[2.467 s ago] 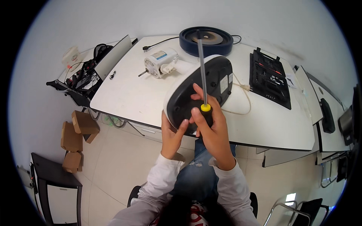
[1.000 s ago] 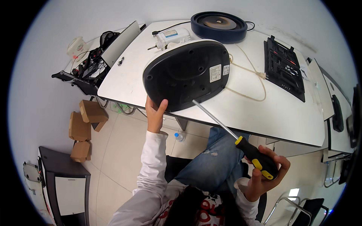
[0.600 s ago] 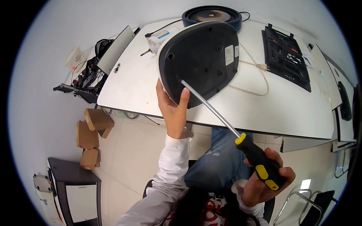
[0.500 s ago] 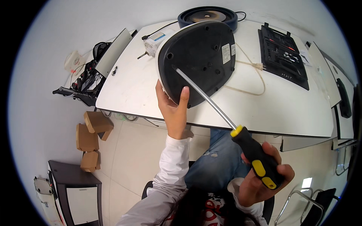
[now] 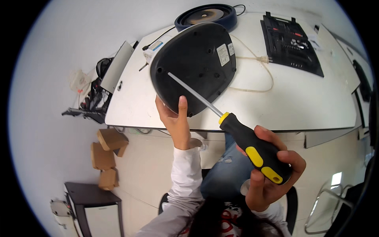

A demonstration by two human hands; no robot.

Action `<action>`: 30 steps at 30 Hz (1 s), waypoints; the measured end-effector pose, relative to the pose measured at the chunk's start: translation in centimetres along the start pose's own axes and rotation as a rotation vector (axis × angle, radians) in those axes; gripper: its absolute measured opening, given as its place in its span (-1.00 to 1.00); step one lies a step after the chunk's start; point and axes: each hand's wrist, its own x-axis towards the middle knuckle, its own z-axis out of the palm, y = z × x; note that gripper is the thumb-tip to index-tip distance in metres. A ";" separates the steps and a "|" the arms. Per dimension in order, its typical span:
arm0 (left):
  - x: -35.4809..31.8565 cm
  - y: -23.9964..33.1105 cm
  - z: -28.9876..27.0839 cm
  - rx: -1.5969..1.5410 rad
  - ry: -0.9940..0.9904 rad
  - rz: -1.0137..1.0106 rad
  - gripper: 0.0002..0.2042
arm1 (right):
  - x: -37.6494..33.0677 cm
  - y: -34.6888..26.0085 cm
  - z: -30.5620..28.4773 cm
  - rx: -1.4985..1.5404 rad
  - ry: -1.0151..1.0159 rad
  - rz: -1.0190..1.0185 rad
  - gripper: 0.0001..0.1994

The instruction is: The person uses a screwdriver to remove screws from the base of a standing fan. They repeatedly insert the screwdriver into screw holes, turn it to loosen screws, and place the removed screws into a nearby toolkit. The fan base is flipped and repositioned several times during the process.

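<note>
My left hand [image 5: 175, 124] grips the near edge of a rounded appliance base [image 5: 189, 59], thumb on its black underside and fingers behind. The base is tilted up so its underside faces me, showing recessed screw holes and pale labels [image 5: 223, 55]. In my right hand [image 5: 258, 193] is a large screwdriver [image 5: 252, 144] with a black and yellow handle. Its long metal shaft points up and left across the underside. The tip appears close to the hole near the left edge; whether it touches the surface I cannot tell.
Behind the base lie a white motor-like part [image 5: 152, 51] and a round dark-blue pan-like part [image 5: 233, 21]. A pale cord with a plug [image 5: 262, 59] loops over the white table [image 5: 308, 102]. An open black tool case [image 5: 292, 47] lies at the right. Cardboard boxes [image 5: 103, 154] sit on the floor.
The whole view has shifted slightly. The screwdriver handle has moved left and up, and its tip has shifted slightly over the underside. My left hand keeps its grip on the base.
</note>
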 end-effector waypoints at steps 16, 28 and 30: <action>1.3 1.7 -1.6 0.010 0.160 -0.054 -0.58 | -0.2 0.4 2.0 0.166 -0.158 -0.033 -0.55; 0.2 1.2 -1.4 0.057 0.143 -0.024 -0.58 | 0.6 0.9 3.0 0.124 -0.157 -0.040 -0.52; 0.0 1.1 -1.8 0.050 0.105 -0.026 -0.58 | 1.0 0.6 2.9 0.098 -0.184 -0.033 -0.52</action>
